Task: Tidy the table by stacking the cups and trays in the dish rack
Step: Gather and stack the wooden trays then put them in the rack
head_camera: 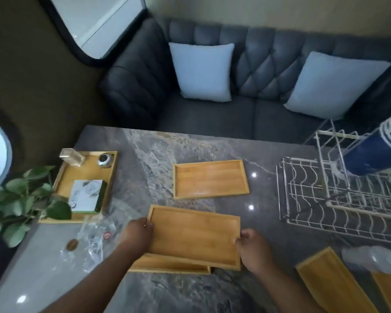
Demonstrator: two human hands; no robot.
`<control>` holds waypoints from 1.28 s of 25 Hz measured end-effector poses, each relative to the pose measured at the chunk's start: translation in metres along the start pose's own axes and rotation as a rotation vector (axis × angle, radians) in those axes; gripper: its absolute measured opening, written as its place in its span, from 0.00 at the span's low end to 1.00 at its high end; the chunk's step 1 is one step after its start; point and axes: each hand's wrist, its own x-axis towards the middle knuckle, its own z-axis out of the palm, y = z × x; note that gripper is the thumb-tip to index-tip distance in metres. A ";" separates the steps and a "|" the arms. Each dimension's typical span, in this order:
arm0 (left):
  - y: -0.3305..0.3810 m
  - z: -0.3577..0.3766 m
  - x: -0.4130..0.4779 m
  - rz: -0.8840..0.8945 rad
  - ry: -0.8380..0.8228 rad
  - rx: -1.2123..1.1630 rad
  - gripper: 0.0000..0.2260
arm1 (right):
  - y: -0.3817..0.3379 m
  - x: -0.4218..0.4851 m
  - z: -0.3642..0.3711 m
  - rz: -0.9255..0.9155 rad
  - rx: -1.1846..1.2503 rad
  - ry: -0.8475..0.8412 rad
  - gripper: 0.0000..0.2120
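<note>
A bamboo tray (193, 236) is held by both short ends: my left hand (137, 234) grips its left end and my right hand (253, 248) grips its right end. It lies partly over a second tray (169, 266) underneath, near the table's front. A third tray (210, 178) lies flat in the middle of the table. Two more trays (332, 283) lie at the front right. The white wire dish rack (339, 197) stands at the right, with a blue striped cup (377, 150) on its upper tier.
A large bamboo tray (63, 177) at the left carries a glass jar, a small pot and a coaster box. A leafy plant (20, 204) overhangs the left edge. Crumpled clear plastic (93, 238) lies beside my left hand. A clear cup (375, 258) lies at the front right. A grey sofa stands behind the table.
</note>
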 end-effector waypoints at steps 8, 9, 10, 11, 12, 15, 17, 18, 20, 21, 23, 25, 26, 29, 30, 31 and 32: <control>-0.092 -0.006 0.015 -0.126 0.041 0.024 0.16 | -0.033 -0.002 0.081 -0.049 -0.181 -0.042 0.05; -0.096 -0.005 0.015 -0.124 0.039 0.016 0.16 | -0.033 -0.003 0.085 -0.050 -0.191 -0.039 0.05; -0.100 -0.003 0.016 -0.120 0.036 0.002 0.15 | -0.032 -0.004 0.089 -0.047 -0.203 -0.041 0.05; -0.102 -0.002 0.017 -0.122 0.031 0.001 0.15 | -0.032 -0.006 0.091 -0.043 -0.222 -0.043 0.06; -0.103 -0.003 0.019 -0.123 0.027 0.001 0.15 | -0.031 -0.006 0.092 -0.040 -0.233 -0.041 0.06; -0.106 -0.005 0.025 -0.137 0.003 0.045 0.13 | -0.031 -0.007 0.096 -0.024 -0.249 -0.040 0.04; -0.107 -0.004 0.027 -0.158 -0.022 0.043 0.10 | -0.032 -0.007 0.096 -0.027 -0.258 -0.053 0.04; -0.108 -0.003 0.027 -0.161 -0.031 0.035 0.09 | -0.032 -0.006 0.096 -0.026 -0.256 -0.062 0.05; -0.110 -0.001 0.028 -0.162 -0.033 0.036 0.11 | -0.034 -0.004 0.095 -0.013 -0.260 -0.085 0.05; -0.111 -0.001 0.028 -0.158 -0.034 0.032 0.12 | -0.034 -0.004 0.095 -0.007 -0.263 -0.096 0.04; -0.111 -0.003 0.032 -0.145 -0.052 0.025 0.14 | -0.035 -0.005 0.094 0.001 -0.257 -0.110 0.04; -0.111 -0.004 0.032 -0.144 -0.072 0.019 0.15 | -0.036 -0.006 0.093 0.003 -0.253 -0.124 0.04; -0.110 -0.005 0.031 -0.150 -0.068 0.002 0.15 | -0.036 -0.006 0.092 0.006 -0.254 -0.138 0.05; -0.101 -0.011 0.027 -0.133 0.018 0.007 0.19 | -0.039 -0.004 0.083 -0.009 -0.289 -0.203 0.07; -0.094 -0.015 0.027 -0.082 0.049 0.056 0.19 | -0.041 -0.001 0.076 -0.024 -0.319 -0.222 0.06; -0.085 -0.019 0.030 -0.012 0.067 0.113 0.18 | -0.044 0.002 0.068 -0.042 -0.368 -0.249 0.06; -0.075 -0.023 0.034 0.062 0.064 0.172 0.15 | -0.047 0.007 0.058 -0.067 -0.437 -0.300 0.08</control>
